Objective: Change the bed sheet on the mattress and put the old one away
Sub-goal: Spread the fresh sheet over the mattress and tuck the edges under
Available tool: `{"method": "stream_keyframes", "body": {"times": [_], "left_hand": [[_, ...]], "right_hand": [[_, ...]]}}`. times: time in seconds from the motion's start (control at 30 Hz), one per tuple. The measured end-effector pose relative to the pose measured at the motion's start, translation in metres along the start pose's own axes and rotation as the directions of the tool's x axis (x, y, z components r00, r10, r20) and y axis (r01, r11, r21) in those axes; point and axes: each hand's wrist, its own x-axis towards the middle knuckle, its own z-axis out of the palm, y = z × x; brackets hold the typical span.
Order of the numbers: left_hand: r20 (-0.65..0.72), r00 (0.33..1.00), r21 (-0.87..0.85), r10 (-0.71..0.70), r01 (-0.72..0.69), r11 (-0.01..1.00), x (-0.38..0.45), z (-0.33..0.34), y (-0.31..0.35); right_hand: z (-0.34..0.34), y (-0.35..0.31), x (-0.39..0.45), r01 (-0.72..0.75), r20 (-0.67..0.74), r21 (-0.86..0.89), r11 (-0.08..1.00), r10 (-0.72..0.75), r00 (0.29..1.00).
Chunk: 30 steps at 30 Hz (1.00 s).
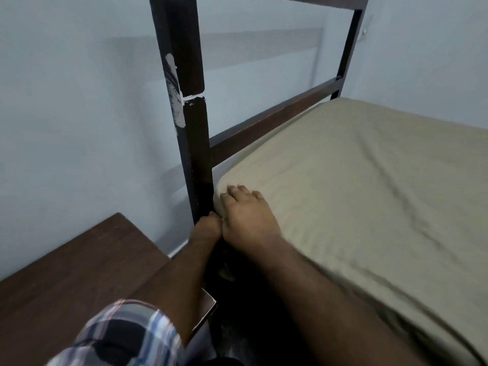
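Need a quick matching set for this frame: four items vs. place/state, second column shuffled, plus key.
1. beige bed sheet
2. dark wooden bedpost
3. left hand
4. right hand

A. flat on the mattress corner
B. white scuff marks
C. fist low beside the post
D. covers the mattress, creased

Pairs: 1-D, 2-B, 3-C, 4-A

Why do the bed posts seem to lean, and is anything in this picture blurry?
Head view: the wide-angle lens bends straight lines, so the dark bed post tilts; the right forearm and plaid sleeve near the bottom are smeared, while the right hand on the beige sheet is fairly sharp; soft light throws faint frame shadows on the wall.
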Motion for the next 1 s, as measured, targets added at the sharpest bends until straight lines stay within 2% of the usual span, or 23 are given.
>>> {"method": "stream_keyframes", "body": {"times": [0.07,0.1,0.13,0.27,0.33,0.4,0.5,0.57,0.7,0.77,0.87,0.97,1.0], "left_hand": [[0.026,1.000,0.141,-0.012,0.008,0.990,-0.007,-0.019,0.002],[0.034,0.999,0.199,0.014,-0.021,0.980,-0.013,-0.026,0.000],[0.050,0.998,0.275,0.029,-0.042,0.961,-0.020,-0.031,-0.002],[0.094,0.978,0.245,0.185,-0.203,0.948,-0.030,-0.032,-0.010],[0.028,0.964,0.291,0.266,-0.263,0.920,-0.028,-0.030,-0.012],[-0.008,0.938,0.412,0.348,-0.313,0.855,-0.027,-0.031,-0.012],[0.024,0.906,0.682,0.422,-0.323,0.656,-0.027,-0.026,-0.011],[0.088,0.905,0.764,0.417,-0.330,0.555,-0.023,-0.019,-0.013],[0.158,0.930,0.821,0.333,-0.311,0.479,-0.017,-0.009,-0.011],[0.178,0.929,0.816,0.324,-0.323,0.479,-0.016,-0.008,-0.013],[0.218,0.942,0.771,0.256,-0.327,0.546,-0.015,-0.012,-0.020],[0.340,0.939,0.640,0.041,-0.263,0.722,-0.019,-0.015,-0.022],[0.369,0.929,0.528,-0.013,-0.198,0.826,-0.023,-0.016,-0.019]], "right_hand": [[0.014,-0.014,-0.028,0.034,-0.238,0.188,0.982,0.012,0.971],[0.022,-0.022,-0.041,0.029,-0.266,0.267,0.963,0.045,0.963],[0.030,-0.031,-0.054,-0.010,-0.232,0.324,0.946,0.090,0.969],[0.056,-0.040,-0.068,-0.261,0.003,0.436,0.862,0.288,0.958],[0.063,-0.035,-0.062,-0.320,0.064,0.396,0.861,0.322,0.945],[0.072,-0.032,-0.056,-0.301,0.078,0.361,0.883,0.293,0.953],[0.091,-0.029,-0.046,-0.259,0.009,0.243,0.935,0.265,0.964],[0.096,-0.028,-0.042,-0.272,-0.002,0.199,0.942,0.278,0.961],[0.101,-0.026,-0.049,-0.276,0.113,0.188,0.943,0.259,0.959],[0.101,-0.030,-0.056,-0.291,0.082,0.211,0.933,0.280,0.956],[0.091,-0.034,-0.072,-0.299,0.062,0.238,0.924,0.293,0.954],[0.086,-0.028,-0.087,-0.319,0.114,0.183,0.930,0.303,0.946],[0.087,-0.027,-0.089,-0.333,0.122,0.174,0.927,0.315,0.941]]}}
